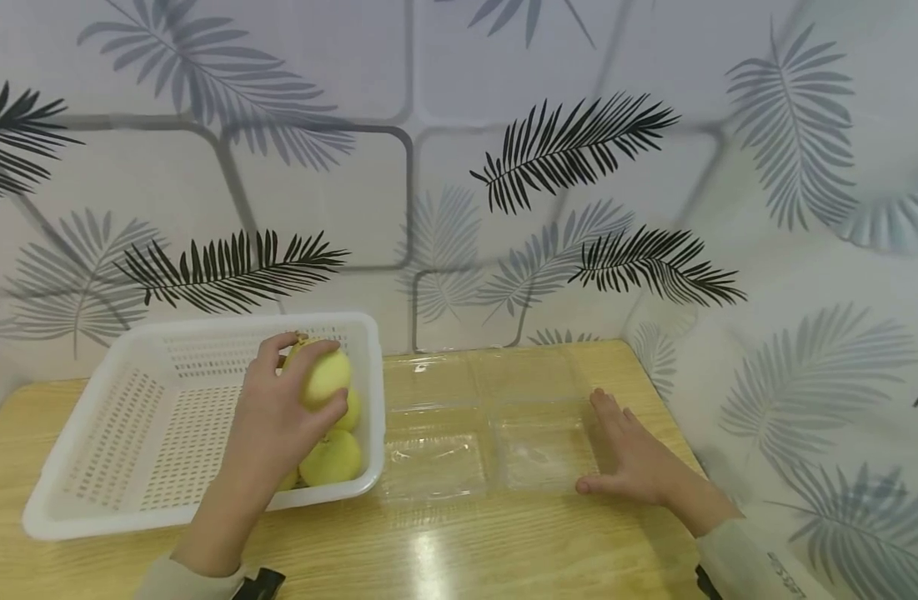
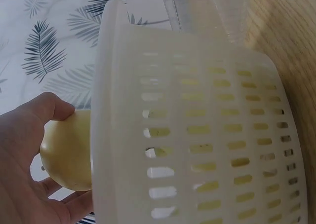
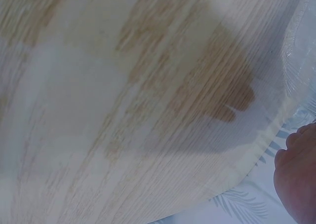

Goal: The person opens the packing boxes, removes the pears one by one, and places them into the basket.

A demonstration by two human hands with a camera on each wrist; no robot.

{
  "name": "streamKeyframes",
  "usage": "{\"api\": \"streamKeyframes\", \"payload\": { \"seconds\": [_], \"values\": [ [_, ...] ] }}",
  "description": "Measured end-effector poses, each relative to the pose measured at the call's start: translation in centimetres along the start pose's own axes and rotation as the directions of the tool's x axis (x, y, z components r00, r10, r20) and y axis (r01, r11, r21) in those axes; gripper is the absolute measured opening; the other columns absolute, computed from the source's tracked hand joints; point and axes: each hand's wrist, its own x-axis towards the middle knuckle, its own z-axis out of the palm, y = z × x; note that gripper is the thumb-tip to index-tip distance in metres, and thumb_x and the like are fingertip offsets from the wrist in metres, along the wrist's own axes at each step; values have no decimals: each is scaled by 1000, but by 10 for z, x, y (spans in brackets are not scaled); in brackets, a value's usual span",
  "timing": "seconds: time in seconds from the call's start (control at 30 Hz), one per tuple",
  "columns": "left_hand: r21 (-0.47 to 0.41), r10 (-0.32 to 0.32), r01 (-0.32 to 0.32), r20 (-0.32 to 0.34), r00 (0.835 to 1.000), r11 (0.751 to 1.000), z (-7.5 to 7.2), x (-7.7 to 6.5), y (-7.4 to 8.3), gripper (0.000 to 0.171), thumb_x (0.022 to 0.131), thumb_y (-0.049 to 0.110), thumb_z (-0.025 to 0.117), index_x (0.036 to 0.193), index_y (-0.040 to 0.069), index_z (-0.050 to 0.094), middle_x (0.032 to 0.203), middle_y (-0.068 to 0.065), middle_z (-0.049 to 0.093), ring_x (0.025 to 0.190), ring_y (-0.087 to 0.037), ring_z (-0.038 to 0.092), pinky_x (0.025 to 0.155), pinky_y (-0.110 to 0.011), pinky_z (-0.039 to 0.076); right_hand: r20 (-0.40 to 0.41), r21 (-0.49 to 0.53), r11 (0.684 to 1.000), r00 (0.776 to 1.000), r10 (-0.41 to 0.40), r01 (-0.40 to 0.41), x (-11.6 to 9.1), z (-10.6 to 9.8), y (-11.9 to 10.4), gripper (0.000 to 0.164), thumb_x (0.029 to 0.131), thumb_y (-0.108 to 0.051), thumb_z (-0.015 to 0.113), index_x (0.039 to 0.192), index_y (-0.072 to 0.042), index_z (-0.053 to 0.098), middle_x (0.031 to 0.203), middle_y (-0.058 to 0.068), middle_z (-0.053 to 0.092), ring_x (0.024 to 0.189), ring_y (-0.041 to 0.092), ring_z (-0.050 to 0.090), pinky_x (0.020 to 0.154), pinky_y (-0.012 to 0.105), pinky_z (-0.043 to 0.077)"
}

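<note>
My left hand (image 1: 274, 412) grips a round yellow fruit (image 1: 327, 379), like an apple or a pear, with thumb and fingers curled round it. In the left wrist view this fruit (image 2: 68, 150) shows level with the basket's rim, partly hidden behind it. Below it, more yellow fruits (image 1: 331, 457) lie at the right end of a white plastic basket (image 1: 42, 508). Over at the right, my right hand (image 1: 634, 458) has its fingers extended beside a clear plastic tray (image 1: 492, 442) with several compartments; whether it touches the tray, I cannot tell.
Basket and tray stand side by side on a light wood table (image 1: 496, 542). Behind the table's back edge rises a wall covering (image 1: 459, 167) with a leaf pattern. The basket's left part shows its bare slotted floor.
</note>
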Motion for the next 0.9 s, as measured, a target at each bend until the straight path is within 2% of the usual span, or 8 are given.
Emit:
{"api": "streamKeyframes", "payload": {
  "seconds": [0.23,0.47,0.77,0.9],
  "values": [
    [21,6,-5,-37,999,1000,-7,-1,-12,49,78,23,78,125,22,65,138,-21,47,106,-38,52,67,-51,54,8,13,1000,1000,11,-11,1,-1,-2,130,74,-66,75,160,-7,-4,165,24,5,150,46,10,118,64,16],
    [23,-21,23,-58,998,999,-14,-4,-22,49,77,20,79,124,20,65,137,-22,47,104,-37,52,66,-52,53,-10,-9,1000,1000,-13,13,1,-3,-3,130,75,-65,75,159,-3,-2,163,27,8,149,48,13,118,63,17],
    [33,-36,38,-43,998,999,-14,-9,-34,49,77,20,79,124,18,64,134,-25,47,101,-39,52,67,-55,52,-3,4,1000,1000,-4,4,0,-4,-3,130,75,-67,74,159,-6,-3,165,24,6,150,45,11,119,62,16],
    [44,-51,52,-29,998,998,-14,-10,-39,48,77,20,79,122,18,63,131,-24,46,100,-38,51,64,-51,50,5,3,1000,1000,0,0,1,-2,-2,130,75,-67,74,159,-6,-4,165,24,6,151,44,10,119,62,16]
  ]
}}
